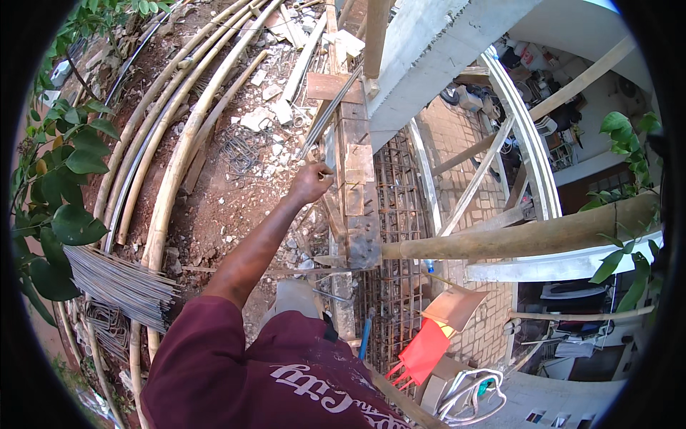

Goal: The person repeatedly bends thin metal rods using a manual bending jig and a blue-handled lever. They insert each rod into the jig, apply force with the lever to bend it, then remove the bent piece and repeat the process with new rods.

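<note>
My left hand [312,183] reaches forward, its fingers curled closed beside a wooden formwork board [363,247]. What it holds, if anything, is hidden. Just beyond the knuckles lie thin metal rods [333,111], slanting away toward an upright timber post; I cannot tell whether the hand touches them. Short nails or pins [367,205] stick up from the board to the right of the hand. A smaller pale wood piece [359,163] lies on top of that board. My right hand is out of view.
A rusty rebar cage [400,207] runs along the formwork's right side. A thick round pole [529,232] crosses at the right. Long bamboo poles [182,161] and bundled steel rods [125,282] lie to the left, with rubble between. A red chair-like object [423,350] stands lower right.
</note>
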Demonstrator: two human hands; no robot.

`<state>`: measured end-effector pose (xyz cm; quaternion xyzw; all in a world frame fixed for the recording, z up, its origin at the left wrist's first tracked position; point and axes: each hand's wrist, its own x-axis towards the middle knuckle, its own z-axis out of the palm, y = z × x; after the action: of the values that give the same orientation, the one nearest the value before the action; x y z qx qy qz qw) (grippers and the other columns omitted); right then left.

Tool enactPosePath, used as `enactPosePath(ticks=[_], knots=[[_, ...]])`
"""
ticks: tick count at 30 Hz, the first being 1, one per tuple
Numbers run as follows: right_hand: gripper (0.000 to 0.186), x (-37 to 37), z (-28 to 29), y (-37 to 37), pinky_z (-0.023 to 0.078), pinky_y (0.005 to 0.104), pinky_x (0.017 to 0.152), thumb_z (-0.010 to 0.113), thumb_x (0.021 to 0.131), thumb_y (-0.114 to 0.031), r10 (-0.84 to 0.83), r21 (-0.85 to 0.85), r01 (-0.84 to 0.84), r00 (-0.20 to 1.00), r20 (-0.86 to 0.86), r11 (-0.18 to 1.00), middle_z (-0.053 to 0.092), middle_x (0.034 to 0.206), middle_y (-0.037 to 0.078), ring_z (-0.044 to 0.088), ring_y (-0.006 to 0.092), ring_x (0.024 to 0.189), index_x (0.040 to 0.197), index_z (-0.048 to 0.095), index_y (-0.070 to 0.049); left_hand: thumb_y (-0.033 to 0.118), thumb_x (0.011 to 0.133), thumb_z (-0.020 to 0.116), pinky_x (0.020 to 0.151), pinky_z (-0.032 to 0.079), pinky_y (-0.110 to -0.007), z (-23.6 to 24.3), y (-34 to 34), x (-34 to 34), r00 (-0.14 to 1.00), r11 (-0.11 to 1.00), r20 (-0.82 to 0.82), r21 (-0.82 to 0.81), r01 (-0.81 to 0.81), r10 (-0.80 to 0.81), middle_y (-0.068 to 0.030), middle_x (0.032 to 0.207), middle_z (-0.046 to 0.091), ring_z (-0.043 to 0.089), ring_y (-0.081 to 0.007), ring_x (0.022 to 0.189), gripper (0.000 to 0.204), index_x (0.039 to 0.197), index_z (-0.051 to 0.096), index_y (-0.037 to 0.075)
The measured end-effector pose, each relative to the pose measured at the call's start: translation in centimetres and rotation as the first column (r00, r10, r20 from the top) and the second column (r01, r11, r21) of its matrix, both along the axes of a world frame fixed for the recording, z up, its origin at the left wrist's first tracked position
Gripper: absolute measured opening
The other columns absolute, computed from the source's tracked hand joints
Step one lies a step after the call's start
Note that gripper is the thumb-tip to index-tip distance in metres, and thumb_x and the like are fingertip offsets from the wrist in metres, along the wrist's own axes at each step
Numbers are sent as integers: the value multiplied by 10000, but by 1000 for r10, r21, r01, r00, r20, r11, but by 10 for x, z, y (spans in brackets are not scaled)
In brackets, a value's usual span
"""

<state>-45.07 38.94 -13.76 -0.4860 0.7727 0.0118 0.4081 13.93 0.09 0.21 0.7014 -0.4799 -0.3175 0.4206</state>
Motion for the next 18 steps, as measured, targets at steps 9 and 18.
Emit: enactPosePath(ticks=[9, 18], knots=[[344, 29, 74, -25, 535, 475, 667, 776, 851, -355, -57, 72, 60, 998, -40, 996, 737, 747, 177, 745, 287, 705, 1002, 813, -48, 262, 929, 715, 1028, 583, -436, -68, -151, 93, 859, 722, 245, 468, -511, 449, -187, 1299, 748, 711, -359, 1239, 342, 1200, 792, 67], [370, 32, 80, -42, 538, 476, 677, 770, 858, -382, -66, 136, 77, 994, -85, 988, 740, 757, 183, 750, 293, 722, 1010, 813, -47, 221, 903, 713, 1019, 587, -477, -127, -166, 123, 952, 859, 286, 455, -234, 108, -291, 1289, 723, 718, -419, 1202, 366, 1164, 776, -28]])
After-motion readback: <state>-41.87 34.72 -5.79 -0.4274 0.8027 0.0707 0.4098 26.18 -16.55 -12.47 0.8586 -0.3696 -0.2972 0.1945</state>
